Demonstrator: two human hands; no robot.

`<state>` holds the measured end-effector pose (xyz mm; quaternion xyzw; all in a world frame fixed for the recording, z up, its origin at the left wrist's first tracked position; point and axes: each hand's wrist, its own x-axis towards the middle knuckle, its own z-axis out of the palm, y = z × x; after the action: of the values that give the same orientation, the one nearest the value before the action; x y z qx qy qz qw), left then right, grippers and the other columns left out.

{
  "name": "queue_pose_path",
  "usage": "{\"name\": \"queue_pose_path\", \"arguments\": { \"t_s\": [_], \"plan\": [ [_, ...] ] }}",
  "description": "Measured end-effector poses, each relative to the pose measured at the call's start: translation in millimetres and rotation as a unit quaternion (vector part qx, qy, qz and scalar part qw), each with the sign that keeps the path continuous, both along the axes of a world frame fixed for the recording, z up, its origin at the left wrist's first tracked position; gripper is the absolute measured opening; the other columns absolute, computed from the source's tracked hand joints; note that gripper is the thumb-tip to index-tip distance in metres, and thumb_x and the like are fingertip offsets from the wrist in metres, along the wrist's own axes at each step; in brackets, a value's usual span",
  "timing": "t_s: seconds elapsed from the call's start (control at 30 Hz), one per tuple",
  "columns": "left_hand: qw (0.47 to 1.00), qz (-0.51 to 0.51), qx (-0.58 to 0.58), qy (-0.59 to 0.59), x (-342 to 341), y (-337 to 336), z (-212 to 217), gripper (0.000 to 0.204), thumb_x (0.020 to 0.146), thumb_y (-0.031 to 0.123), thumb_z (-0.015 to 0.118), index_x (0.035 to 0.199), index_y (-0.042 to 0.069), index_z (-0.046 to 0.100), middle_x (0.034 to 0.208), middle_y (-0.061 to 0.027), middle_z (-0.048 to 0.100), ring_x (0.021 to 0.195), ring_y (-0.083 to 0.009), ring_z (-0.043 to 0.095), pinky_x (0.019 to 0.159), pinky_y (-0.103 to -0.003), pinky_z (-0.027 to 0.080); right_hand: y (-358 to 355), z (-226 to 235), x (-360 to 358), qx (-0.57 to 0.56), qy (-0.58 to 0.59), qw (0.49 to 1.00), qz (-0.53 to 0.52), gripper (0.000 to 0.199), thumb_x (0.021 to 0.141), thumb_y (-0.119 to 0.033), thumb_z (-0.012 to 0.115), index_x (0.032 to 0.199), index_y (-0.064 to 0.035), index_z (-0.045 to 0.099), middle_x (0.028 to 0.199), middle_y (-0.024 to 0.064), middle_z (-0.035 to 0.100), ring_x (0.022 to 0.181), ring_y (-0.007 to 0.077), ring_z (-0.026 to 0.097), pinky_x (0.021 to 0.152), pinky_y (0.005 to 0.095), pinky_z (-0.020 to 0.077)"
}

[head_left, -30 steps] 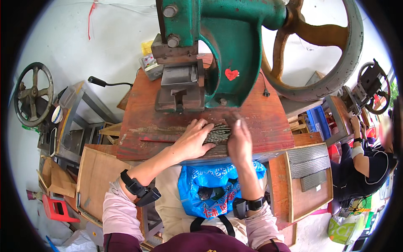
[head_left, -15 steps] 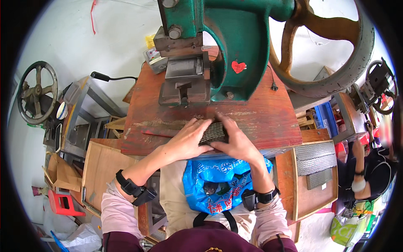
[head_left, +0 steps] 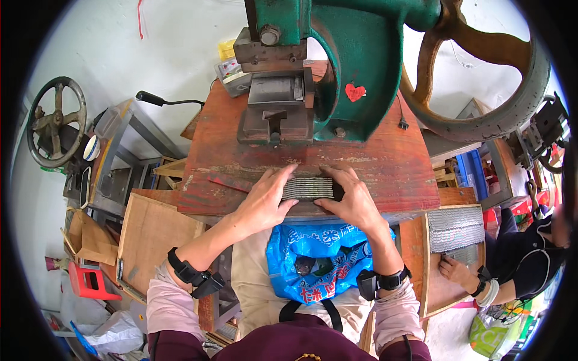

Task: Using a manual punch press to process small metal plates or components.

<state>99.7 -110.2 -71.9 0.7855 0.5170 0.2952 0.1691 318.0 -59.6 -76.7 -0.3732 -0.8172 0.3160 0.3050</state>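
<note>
On the surface (head_left: 394, 177) before the green press (head_left: 370, 66), a strip stack (head_left: 308, 188) is held at both ends by the half-curled grip of left hand (head_left: 263, 197) and right hand (head_left: 354, 201), seemingly almost squared, release remaining.

Mid-frame, the stacked strips (head_left: 308, 188) are striped grey, the press (head_left: 367, 60) at top green (its heart sticker (head_left: 355, 92) red), the lower-centre bag (head_left: 284, 260) mostly blue.
</note>
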Motion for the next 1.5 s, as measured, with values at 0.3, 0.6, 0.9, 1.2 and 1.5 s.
{"name": "queue_pose_path", "arguments": {
  "t_s": [0.3, 0.6, 0.9, 1.2, 1.5],
  "plan": [
    [0.999, -0.018, 0.038, -0.016, -3.9, -3.0, 1.2, 0.064, 0.076, 0.007, 0.069, 0.131, 0.001, 0.038, 0.116, -0.0209, 0.053, 0.108, -0.0375, 0.050, 0.092, -0.042, 0.042, -5.8, 10.5, -3.2, -0.014, -0.020, 0.999, -0.037, 0.066, 0.066, -0.016, 0.078, 0.124, 0.0010, 0.051, 0.119, 0.0194, 0.055, 0.110, 0.0333, 0.053, 0.094, 0.0386, 0.0444],
    [0.935, 0.072, 0.162, -0.309, -60.4, 83.9, 57.1, 0.086, 0.074, -0.001, 0.068, 0.141, -0.001, 0.012, 0.131, -0.0230, 0.037, 0.112, -0.0329, 0.051, 0.097, -0.041, 0.041, 63.0, 100.0, -89.8, 0.026, 0.092, 0.990, -0.105, 0.086, 0.065, -0.014, 0.079, 0.134, 0.0039, 0.030, 0.118, 0.0225, 0.054, 0.112, 0.0370, 0.054, 0.095, 0.0406, 0.0435],
    [0.967, 0.192, 0.160, 0.045, -73.6, 131.4, 89.8, 0.082, 0.073, 0.012, 0.074, 0.132, -0.014, 0.023, 0.123, -0.0340, 0.041, 0.112, -0.0462, 0.047, 0.095, -0.045, 0.041, 127.2, 71.8, -117.3, 0.152, 0.096, 0.963, -0.202, 0.077, 0.068, -0.005, 0.076, 0.130, 0.0106, 0.034, 0.126, 0.0288, 0.047, 0.120, 0.0418, 0.043, 0.101, 0.0425, 0.0365],
    [0.978, 0.009, 0.048, 0.202, -120.6, -1.1, 9.3, 0.050, 0.079, 0.031, 0.070, 0.120, 0.007, 0.054, 0.123, -0.0181, 0.055, 0.119, -0.0366, 0.049, 0.103, -0.044, 0.033, 127.8, 65.8, -113.4, 0.204, 0.111, 0.948, -0.217, 0.054, 0.075, -0.004, 0.068, 0.122, 0.0028, 0.042, 0.118, 0.0252, 0.053, 0.113, 0.0391, 0.051, 0.092, 0.0433, 0.0426],
    [0.982, 0.121, 0.144, -0.029, -93.8, 77.6, 79.5, 0.032, 0.080, 0.021, 0.070, 0.106, 0.004, 0.063, 0.098, -0.0149, 0.059, 0.087, -0.0351, 0.060, 0.072, -0.042, 0.050, 132.2, 57.0, -108.0, 0.251, 0.107, 0.936, -0.223, 0.050, 0.080, -0.005, 0.062, 0.125, 0.0035, 0.041, 0.115, 0.0289, 0.054, 0.110, 0.0421, 0.052, 0.091, 0.0438, 0.0432]
  ]
}}
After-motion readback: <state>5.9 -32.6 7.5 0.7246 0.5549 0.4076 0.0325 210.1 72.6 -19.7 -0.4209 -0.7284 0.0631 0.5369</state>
